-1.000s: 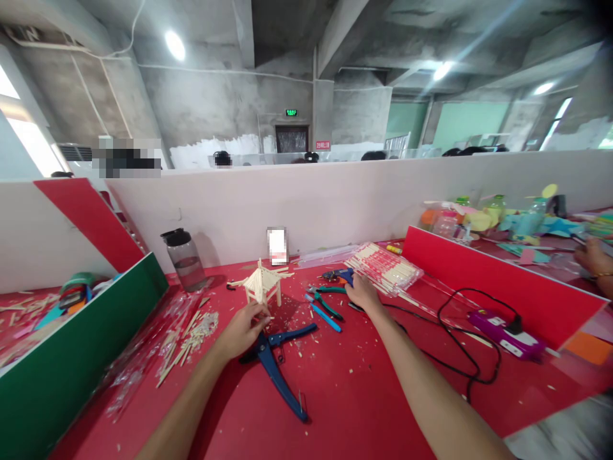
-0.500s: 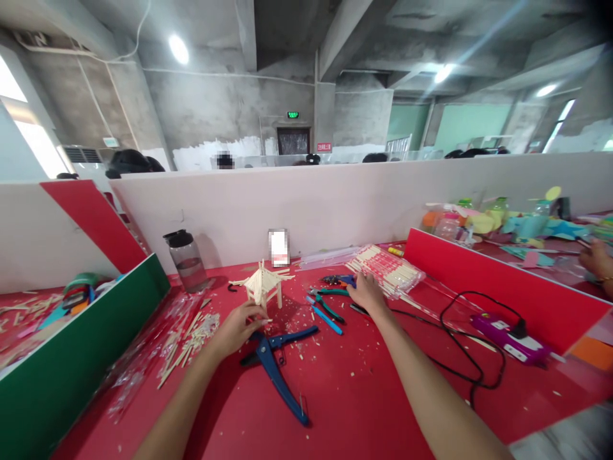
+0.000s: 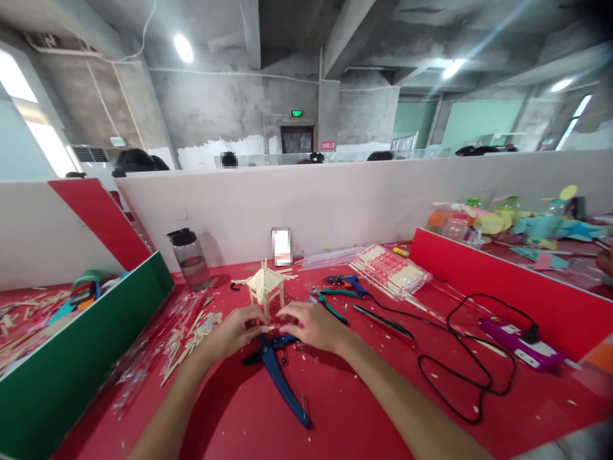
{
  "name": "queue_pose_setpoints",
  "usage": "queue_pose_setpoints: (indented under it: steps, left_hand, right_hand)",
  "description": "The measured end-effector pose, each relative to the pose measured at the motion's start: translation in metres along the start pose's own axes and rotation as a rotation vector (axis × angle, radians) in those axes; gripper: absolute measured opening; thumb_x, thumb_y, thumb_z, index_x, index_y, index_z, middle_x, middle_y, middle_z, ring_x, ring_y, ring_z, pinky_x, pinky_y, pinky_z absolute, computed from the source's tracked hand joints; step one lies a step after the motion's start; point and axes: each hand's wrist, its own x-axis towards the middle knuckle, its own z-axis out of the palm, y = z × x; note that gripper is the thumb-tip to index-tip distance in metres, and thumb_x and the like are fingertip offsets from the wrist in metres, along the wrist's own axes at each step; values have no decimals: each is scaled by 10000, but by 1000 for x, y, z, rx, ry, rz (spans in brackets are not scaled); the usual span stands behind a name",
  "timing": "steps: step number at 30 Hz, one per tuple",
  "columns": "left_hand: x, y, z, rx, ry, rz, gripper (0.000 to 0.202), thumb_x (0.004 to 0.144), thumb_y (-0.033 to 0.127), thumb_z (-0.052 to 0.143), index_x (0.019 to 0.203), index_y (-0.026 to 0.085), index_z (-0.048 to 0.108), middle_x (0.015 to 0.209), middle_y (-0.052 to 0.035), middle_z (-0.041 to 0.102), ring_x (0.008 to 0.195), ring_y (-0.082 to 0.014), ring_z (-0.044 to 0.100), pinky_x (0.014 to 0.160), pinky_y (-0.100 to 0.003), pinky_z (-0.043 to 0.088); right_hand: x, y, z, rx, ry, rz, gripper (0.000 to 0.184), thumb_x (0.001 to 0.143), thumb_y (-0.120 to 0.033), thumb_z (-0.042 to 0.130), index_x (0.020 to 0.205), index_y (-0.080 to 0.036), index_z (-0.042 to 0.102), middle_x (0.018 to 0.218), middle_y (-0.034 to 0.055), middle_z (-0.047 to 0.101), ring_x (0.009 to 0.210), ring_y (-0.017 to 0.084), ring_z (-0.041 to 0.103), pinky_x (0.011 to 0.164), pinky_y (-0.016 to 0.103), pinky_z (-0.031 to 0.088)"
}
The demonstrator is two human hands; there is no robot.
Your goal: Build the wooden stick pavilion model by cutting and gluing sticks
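Note:
My left hand [image 3: 235, 330] and my right hand [image 3: 312, 324] meet fingertip to fingertip just in front of a small pavilion model made of wooden sticks [image 3: 265, 285]. Both hands are closed in a pinch on a short wooden stick [image 3: 271, 328] held between them. Right under the hands lies a pair of blue-handled cutters [image 3: 280, 378] on the red table [image 3: 364, 409], its handles pointing toward me.
A dark water bottle [image 3: 189, 258] stands at the back left. Green pliers [image 3: 331, 303], a glue gun [image 3: 343, 280], a pack of sticks [image 3: 390, 271], a black cable [image 3: 462, 361] and a purple power strip [image 3: 520, 345] lie to the right. Loose sticks [image 3: 191, 332] lie beside a green divider [image 3: 81, 358].
My right hand has left the tools at the back right and come to the left hand in front of the model. The left hand has hardly moved.

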Motion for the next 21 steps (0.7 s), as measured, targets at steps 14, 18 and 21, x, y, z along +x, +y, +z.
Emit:
queue_pose_setpoints:
  steps: [14,18,21]
  left_hand:
    - [5,-4,12,5,51,49,220,910,365,551,857,202,690,858,-45,689,799,-182,617,761,-263,465]
    - [4,-2,11,3,72,54,245,918,372,534,861,191,689,858,-49,698,803,-181,618,770,-265,466]
    - [3,-2,7,15,101,57,245,919,361,523,867,187,689,870,-52,702,813,-182,619,784,-268,467]
  right_hand:
    - [4,-3,21,-29,57,40,107,932,-276,621,932,-206,702,914,36,712,854,167,650,777,251,456]
    - [5,-4,22,-40,84,52,78,926,-251,626,932,-201,686,911,36,705,843,162,645,765,244,454]
    - [5,-2,20,-39,107,46,58,923,-222,627,939,-199,677,916,35,701,849,160,644,768,239,454]
